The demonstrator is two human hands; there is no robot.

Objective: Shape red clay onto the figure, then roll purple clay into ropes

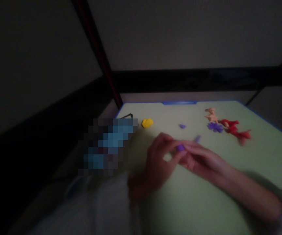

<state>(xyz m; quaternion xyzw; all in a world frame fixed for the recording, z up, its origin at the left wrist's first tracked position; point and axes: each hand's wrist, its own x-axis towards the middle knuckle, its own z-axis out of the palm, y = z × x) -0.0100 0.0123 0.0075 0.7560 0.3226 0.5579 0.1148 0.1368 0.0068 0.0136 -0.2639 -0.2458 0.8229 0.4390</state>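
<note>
A small purple lump of modelling clay (pixel 180 148) is pinched between the fingertips of both hands, above the pale green tabletop. My left hand (pixel 158 161) comes in from the lower left, its thumb and fingers closed around the lump. From the right reaches my right hand (pixel 203 158), with its fingers pressed against the same lump. Just beyond the right fingers lies a thin purple strip (pixel 198 138). Farther back is a small purple piece (pixel 182 126). The picture is dim and blurred, so the lump's exact shape is unclear.
A yellow lump (pixel 147 123) lies at the table's (pixel 204 202) far left. Toward the far right are a peach-coloured figure (pixel 212 116), a purple flower-like shape (pixel 215 127) and red shapes (pixel 232 127). A pixelated blue patch (pixel 114 142) covers something at the left. The table has a blue edge.
</note>
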